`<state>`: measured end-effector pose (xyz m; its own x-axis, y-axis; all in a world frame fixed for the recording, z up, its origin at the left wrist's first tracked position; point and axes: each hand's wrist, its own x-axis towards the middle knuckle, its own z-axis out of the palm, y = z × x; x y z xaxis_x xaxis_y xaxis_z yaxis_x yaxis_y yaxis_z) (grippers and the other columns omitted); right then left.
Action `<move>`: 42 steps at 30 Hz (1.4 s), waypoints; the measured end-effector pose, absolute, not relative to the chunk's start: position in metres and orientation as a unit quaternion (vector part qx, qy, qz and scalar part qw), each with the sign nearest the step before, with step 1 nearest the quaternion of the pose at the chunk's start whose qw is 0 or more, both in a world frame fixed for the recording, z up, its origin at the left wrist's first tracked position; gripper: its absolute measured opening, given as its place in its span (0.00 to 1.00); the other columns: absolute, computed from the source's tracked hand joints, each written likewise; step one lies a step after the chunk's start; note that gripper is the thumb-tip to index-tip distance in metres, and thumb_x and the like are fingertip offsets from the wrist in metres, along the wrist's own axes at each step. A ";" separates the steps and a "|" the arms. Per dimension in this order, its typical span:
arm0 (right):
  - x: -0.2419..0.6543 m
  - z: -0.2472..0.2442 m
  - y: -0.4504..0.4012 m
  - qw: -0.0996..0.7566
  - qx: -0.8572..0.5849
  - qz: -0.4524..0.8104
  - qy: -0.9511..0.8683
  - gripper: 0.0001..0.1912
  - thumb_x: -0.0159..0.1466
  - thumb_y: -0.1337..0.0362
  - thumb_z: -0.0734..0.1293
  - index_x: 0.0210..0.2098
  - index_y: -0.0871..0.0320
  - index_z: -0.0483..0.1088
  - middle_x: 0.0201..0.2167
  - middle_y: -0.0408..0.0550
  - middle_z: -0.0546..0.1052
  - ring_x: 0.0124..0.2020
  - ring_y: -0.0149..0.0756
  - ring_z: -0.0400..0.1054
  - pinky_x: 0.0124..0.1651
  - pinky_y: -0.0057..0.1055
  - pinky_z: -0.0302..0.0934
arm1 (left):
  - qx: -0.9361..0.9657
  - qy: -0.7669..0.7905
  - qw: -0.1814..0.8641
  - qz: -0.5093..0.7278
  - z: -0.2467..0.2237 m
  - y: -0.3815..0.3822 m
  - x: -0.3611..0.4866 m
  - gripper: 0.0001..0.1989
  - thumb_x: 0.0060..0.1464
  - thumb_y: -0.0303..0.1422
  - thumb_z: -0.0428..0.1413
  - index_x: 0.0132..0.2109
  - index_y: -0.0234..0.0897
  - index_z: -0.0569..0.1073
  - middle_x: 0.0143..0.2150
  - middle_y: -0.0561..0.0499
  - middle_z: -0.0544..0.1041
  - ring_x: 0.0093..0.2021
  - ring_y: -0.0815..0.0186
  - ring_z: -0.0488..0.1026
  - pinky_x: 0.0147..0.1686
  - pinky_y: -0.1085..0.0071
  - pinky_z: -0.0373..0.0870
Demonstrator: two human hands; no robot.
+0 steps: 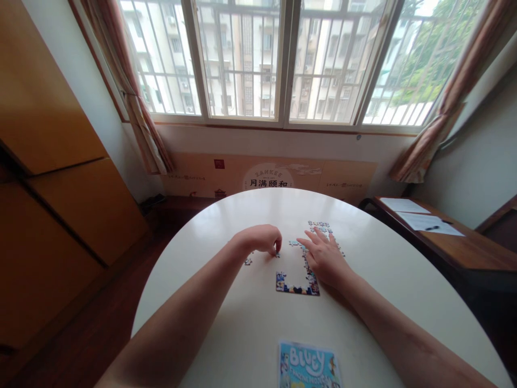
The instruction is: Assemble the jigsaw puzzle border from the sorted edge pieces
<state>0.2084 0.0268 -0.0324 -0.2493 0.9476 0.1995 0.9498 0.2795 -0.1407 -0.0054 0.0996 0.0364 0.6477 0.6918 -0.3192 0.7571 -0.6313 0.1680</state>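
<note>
My left hand (pixel 263 238) is bent down over the table, its fingertips pinched on a small puzzle piece (pixel 278 255) at the tabletop. Just left of it, partly behind the wrist, lie a few loose pieces (pixel 249 262). My right hand (pixel 323 253) rests with spread fingers over the right side of a partly joined jigsaw puzzle (pixel 298 290). The joined part forms a bottom edge and a right side, dark blue and multicoloured. A light blue piece (pixel 293 243) sits near the right fingertips. More pieces (pixel 319 223) lie beyond that hand, which covers some of them.
A blue "Bluey" booklet or box (pixel 309 366) lies near the front of the round white table (pixel 226 334). To the right, a brown wooden table (pixel 476 248) carries papers (pixel 430 222) and a dark object. Windows and curtains are behind; wooden cabinets stand at left.
</note>
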 end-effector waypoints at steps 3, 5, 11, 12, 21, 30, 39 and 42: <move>0.207 -0.032 0.027 0.120 -0.600 -0.001 -0.791 0.25 0.67 0.67 0.57 0.62 0.51 0.68 0.69 0.50 0.60 0.73 0.53 0.42 0.70 0.61 0.34 | 0.889 0.418 0.145 -0.115 0.034 0.098 -0.001 0.14 0.49 0.31 0.62 0.45 0.39 0.83 0.40 0.47 0.82 0.34 0.63 0.74 0.34 0.71 0.68; 0.206 -0.031 0.027 0.120 -0.599 0.003 -0.791 0.25 0.67 0.67 0.57 0.62 0.51 0.68 0.69 0.50 0.61 0.73 0.53 0.43 0.70 0.61 0.34 | 0.884 0.428 0.147 -0.117 0.033 0.098 0.000 0.15 0.50 0.31 0.61 0.46 0.38 0.82 0.41 0.48 0.82 0.34 0.63 0.74 0.33 0.72 0.68; 0.203 -0.031 0.029 0.115 -0.597 0.013 -0.794 0.25 0.68 0.66 0.57 0.63 0.49 0.67 0.69 0.49 0.60 0.73 0.53 0.42 0.70 0.62 0.33 | 0.877 0.451 0.138 -0.096 0.031 0.098 0.006 0.15 0.51 0.30 0.61 0.46 0.39 0.82 0.42 0.48 0.82 0.37 0.63 0.75 0.33 0.74 0.67; 0.203 -0.031 0.029 0.114 -0.596 0.015 -0.794 0.25 0.68 0.66 0.57 0.62 0.49 0.68 0.69 0.49 0.60 0.73 0.53 0.42 0.70 0.63 0.33 | 0.876 0.455 0.134 -0.088 0.031 0.098 0.007 0.14 0.51 0.30 0.60 0.46 0.39 0.82 0.42 0.48 0.82 0.37 0.63 0.75 0.34 0.74 0.68; 0.202 -0.032 0.030 0.115 -0.594 0.009 -0.796 0.22 0.69 0.64 0.57 0.59 0.49 0.71 0.69 0.50 0.60 0.73 0.55 0.42 0.70 0.62 0.33 | 0.857 0.506 0.094 -0.006 0.018 0.098 0.021 0.11 0.55 0.31 0.58 0.45 0.40 0.82 0.45 0.48 0.82 0.43 0.61 0.77 0.43 0.72 0.71; 0.203 -0.032 0.030 0.117 -0.590 0.009 -0.799 0.23 0.69 0.63 0.56 0.60 0.49 0.70 0.69 0.50 0.60 0.73 0.54 0.43 0.70 0.61 0.33 | 0.848 0.522 0.083 0.030 0.013 0.097 0.023 0.11 0.58 0.30 0.57 0.44 0.39 0.82 0.45 0.47 0.82 0.44 0.60 0.77 0.46 0.69 0.72; 0.202 -0.032 0.030 0.110 -0.589 0.008 -0.801 0.23 0.69 0.63 0.56 0.60 0.49 0.70 0.69 0.51 0.59 0.73 0.55 0.42 0.70 0.62 0.34 | 0.850 0.519 0.081 0.045 0.010 0.099 0.022 0.10 0.56 0.32 0.58 0.42 0.41 0.83 0.43 0.48 0.82 0.43 0.60 0.77 0.45 0.68 0.73; 0.202 -0.032 0.030 0.111 -0.589 0.010 -0.801 0.23 0.70 0.63 0.56 0.61 0.50 0.70 0.70 0.51 0.59 0.73 0.55 0.41 0.70 0.61 0.34 | 0.848 0.523 0.072 0.055 0.009 0.100 0.022 0.10 0.55 0.31 0.56 0.39 0.41 0.83 0.42 0.48 0.83 0.42 0.59 0.77 0.45 0.66 0.73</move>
